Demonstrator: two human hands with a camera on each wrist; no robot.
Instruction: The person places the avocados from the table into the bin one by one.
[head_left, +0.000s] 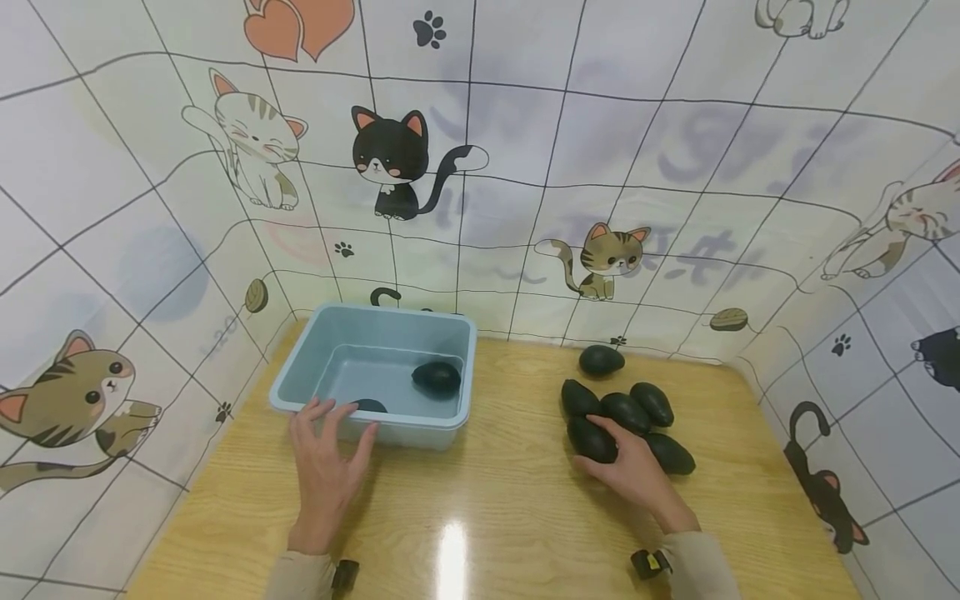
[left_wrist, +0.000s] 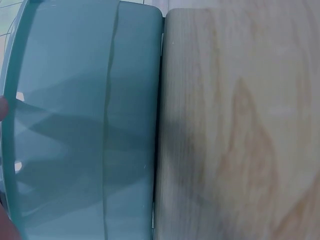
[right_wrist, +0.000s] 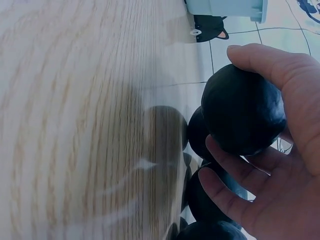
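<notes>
My right hand (head_left: 630, 471) grips a dark avocado (head_left: 592, 440) at the near left of a group of avocados (head_left: 626, 412). In the right wrist view the thumb and fingers curve round this avocado (right_wrist: 243, 110), with others close behind it. My left hand (head_left: 324, 462) rests its spread fingers at the front rim of a light blue plastic basin (head_left: 420, 422). Inside the basin, one avocado (head_left: 437, 379) lies at the right, and a second avocado (head_left: 370, 406) is partly hidden behind the front rim. The left wrist view shows the basin's outer wall (left_wrist: 65, 125) and a fingertip (left_wrist: 3, 107) at its rim.
All this stands on a light wooden table (head_left: 510, 500). A lone avocado (head_left: 602, 361) lies behind the group, near the back edge. A white cloth wall (head_left: 510, 167) with cat drawings and a grid encloses the table at the back and both sides.
</notes>
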